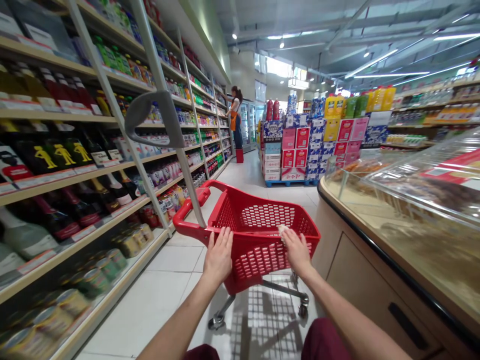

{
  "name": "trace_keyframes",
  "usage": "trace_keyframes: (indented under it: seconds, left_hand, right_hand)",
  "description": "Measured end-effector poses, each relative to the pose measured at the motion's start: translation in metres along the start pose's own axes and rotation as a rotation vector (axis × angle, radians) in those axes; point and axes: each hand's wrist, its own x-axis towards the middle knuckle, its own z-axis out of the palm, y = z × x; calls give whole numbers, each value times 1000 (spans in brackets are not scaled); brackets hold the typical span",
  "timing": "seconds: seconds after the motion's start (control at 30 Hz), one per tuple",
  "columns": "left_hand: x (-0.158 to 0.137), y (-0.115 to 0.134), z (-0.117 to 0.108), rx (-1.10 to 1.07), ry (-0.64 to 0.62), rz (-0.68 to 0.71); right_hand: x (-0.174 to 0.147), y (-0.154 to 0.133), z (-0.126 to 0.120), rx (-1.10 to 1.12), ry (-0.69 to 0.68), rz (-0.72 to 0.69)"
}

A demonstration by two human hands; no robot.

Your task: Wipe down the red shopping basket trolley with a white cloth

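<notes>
A red plastic shopping cart [258, 250] stands side-on in front of me, with a grey metal pole [189, 185] rising from its left end to a grey loop handle [170, 117]. My left hand [218, 255] lies on the near side of the basket by the rim, fingers stretched out and holding nothing. Farther right along the same rim, my right hand [297, 247] presses a small crumpled white cloth or tissue [282, 230] to the cart, its fingers partly covering it. No goods show in the visible part of the basket.
Shelves of bottles and cans [86, 172] run along the left. Close on the right is a counter [360, 240] with clear-lidded food packs [438, 170]. Stacked drink cartons [294, 150] stand ahead. A person in an orange apron [235, 120] stands by the far shelves.
</notes>
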Motion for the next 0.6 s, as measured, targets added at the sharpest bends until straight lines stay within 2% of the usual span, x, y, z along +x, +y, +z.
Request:
trace_keyframes:
  seconds: [0.07,0.17,0.23,0.37,0.4,0.53,0.57,0.6]
  left_hand:
    - [4,6,2,-19,12,8]
    - [10,18,6,-32,7,1]
    - [12,23,9,-27,-9,11]
    - [10,26,14,-12,-22,23]
    - [9,26,14,-7,-23,-1]
    - [5,27,13,6,-25,-37]
    - [4,27,13,5,-24,-27]
    - [3,26,14,4,-21,-20]
  right_hand:
    - [-2,8,1,-26,13,66]
    - [-4,3,2,-1,23,-132]
    - [-6,9,2,-7,19,-181]
    - [-14,36,-1,-95,24,133]
    - [-15,39,-1,-103,28,154]
    - [-19,38,2,-57,26,-102]
    - [-20,41,2,-57,26,-117]
    - [-21,47,1,-69,23,-71]
